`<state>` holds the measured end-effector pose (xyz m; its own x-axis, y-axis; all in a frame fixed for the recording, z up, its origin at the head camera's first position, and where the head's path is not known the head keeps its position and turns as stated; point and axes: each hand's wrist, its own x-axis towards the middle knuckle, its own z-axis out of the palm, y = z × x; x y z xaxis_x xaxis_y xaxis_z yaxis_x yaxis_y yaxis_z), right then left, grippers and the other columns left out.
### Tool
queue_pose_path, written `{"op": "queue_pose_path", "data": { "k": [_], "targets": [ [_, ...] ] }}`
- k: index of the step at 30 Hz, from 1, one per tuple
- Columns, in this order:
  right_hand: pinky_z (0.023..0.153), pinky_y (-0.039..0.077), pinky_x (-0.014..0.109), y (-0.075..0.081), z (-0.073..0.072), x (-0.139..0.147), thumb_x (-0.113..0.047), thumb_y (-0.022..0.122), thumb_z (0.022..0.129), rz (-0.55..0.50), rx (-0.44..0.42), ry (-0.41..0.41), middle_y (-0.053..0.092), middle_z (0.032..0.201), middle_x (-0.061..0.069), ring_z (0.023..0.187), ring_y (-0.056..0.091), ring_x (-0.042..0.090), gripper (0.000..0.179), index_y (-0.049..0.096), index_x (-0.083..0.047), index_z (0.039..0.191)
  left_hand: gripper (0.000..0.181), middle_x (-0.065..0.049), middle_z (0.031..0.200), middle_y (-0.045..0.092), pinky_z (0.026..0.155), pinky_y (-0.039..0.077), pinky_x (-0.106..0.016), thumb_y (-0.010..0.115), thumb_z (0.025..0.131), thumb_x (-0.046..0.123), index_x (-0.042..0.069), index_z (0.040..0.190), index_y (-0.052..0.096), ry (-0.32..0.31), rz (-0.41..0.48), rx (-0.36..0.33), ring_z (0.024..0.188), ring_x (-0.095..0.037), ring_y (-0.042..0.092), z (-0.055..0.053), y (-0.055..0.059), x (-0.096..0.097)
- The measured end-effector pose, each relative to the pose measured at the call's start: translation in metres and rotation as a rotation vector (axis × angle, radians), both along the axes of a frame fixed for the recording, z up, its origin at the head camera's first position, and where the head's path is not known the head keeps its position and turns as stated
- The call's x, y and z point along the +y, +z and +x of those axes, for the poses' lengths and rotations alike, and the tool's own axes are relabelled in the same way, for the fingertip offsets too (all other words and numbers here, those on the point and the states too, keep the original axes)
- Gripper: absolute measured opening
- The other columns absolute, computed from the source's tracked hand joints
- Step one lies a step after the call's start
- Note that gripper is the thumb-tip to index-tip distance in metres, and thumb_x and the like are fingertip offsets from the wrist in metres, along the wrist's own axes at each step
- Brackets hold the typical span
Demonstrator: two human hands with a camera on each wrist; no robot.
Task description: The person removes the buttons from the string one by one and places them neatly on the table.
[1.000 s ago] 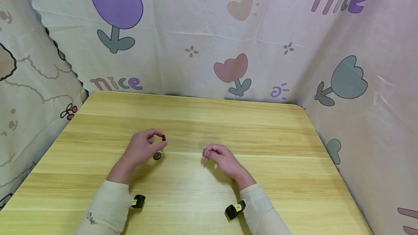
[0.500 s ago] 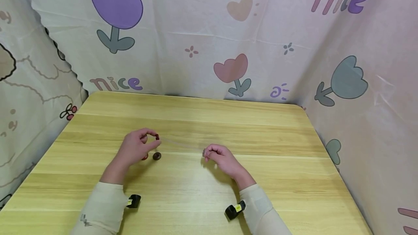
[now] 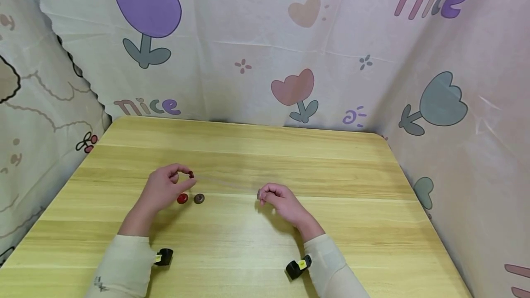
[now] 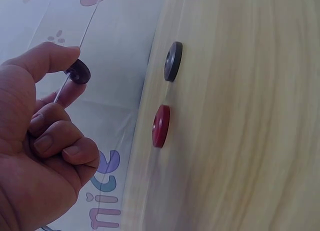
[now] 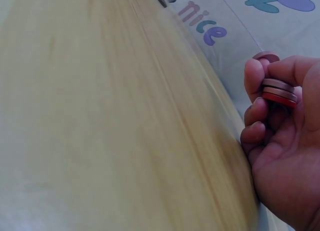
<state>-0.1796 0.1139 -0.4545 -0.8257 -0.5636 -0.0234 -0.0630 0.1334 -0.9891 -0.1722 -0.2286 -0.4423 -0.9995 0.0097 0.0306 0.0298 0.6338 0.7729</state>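
My left hand (image 3: 163, 185) pinches a dark red button (image 4: 80, 72) between thumb and index finger, above the table. A thin pale string (image 4: 90, 22) runs through this button and stretches across to my right hand (image 3: 281, 199). In the right wrist view, the right hand's fingers curl round several brown and red buttons (image 5: 279, 94), stacked face to face. Another brown button (image 5: 266, 55) shows at its fingertips, where the string comes in. Below the left hand, a red button (image 3: 182, 198) and a brown button (image 3: 199, 198) lie side by side on the table.
The wooden table (image 3: 232, 252) meets a printed cloth backdrop (image 3: 232, 17) at its back and sides. Black wrist cameras are strapped at the left sleeve (image 3: 120, 261) and the right sleeve (image 3: 331, 261).
My left hand has moved left with its button, away from the right hand, uncovering the red button on the table. The right hand has stayed in place.
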Motion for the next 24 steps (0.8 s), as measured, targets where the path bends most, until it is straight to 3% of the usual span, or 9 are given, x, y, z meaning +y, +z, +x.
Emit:
{"op": "queue_pose_path", "data": {
  "k": [9,16,24],
  "targets": [
    [0.107,0.033,0.047,-0.030,-0.010,0.002,-0.001,0.045,0.103,-0.009,-0.014,-0.016,0.060,0.102,0.031,0.120,0.054,0.031,0.020,0.060,0.013,0.101,0.031,0.000,0.065,0.029,0.049,0.029,-0.033,0.074,0.092,0.030,0.007,0.111,0.065,0.040,-0.010,0.005,0.051,-0.017,0.031,0.005,0.001,-0.009],
    [0.107,0.034,0.045,-0.036,-0.009,0.004,-0.006,0.049,0.103,-0.027,-0.001,-0.027,0.062,0.102,0.022,0.121,0.055,0.028,0.019,0.062,0.006,0.096,0.033,0.001,0.063,0.028,0.049,0.030,-0.034,0.073,0.093,0.032,0.007,0.112,0.065,0.055,0.003,0.002,0.050,-0.016,0.031,0.009,0.000,-0.017],
    [0.106,0.036,0.045,-0.037,-0.011,0.003,-0.010,0.049,0.103,-0.034,0.036,-0.011,0.061,0.099,0.022,0.118,0.056,0.028,0.021,0.060,0.004,0.092,0.034,0.001,0.065,0.028,0.047,0.029,-0.032,0.074,0.092,0.032,0.006,0.112,0.065,0.086,-0.019,0.020,0.050,-0.016,0.031,0.009,-0.003,-0.028]
  ]
}}
